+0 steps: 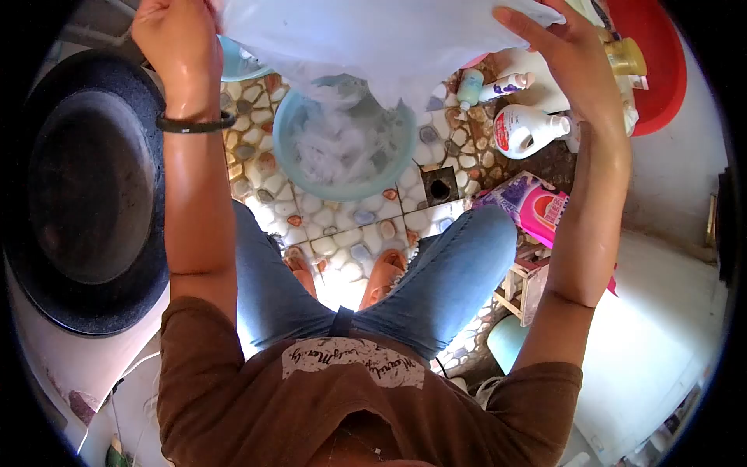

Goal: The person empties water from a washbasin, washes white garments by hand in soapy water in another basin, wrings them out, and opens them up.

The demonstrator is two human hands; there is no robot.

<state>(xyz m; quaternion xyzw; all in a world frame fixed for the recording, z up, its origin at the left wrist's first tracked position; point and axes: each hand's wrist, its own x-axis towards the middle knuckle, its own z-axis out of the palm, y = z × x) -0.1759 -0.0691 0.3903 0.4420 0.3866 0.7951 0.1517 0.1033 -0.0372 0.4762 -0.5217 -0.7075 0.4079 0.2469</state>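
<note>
A thin white cloth point(358, 39) is stretched between my two raised hands at the top of the view, its upper part cut off by the frame edge. My left hand point(177, 39) is closed on its left end, with the fingertips partly out of view. At the right end, my right hand point(559, 43) grips the cloth, the thumb lying over it. The lower folds hang over a light blue basin point(284, 156), which holds more white fabric, apparently in water.
A big black wok-like pan point(93, 187) is at the left. White detergent jug point(525, 131), small bottle point(470, 87), red basin point(668, 70) and pink-purple packet point(537, 206) are on the right. A drain point(440, 188) is set in the pebble-patterned floor point(350, 218). A second blue basin point(233, 64) sits behind.
</note>
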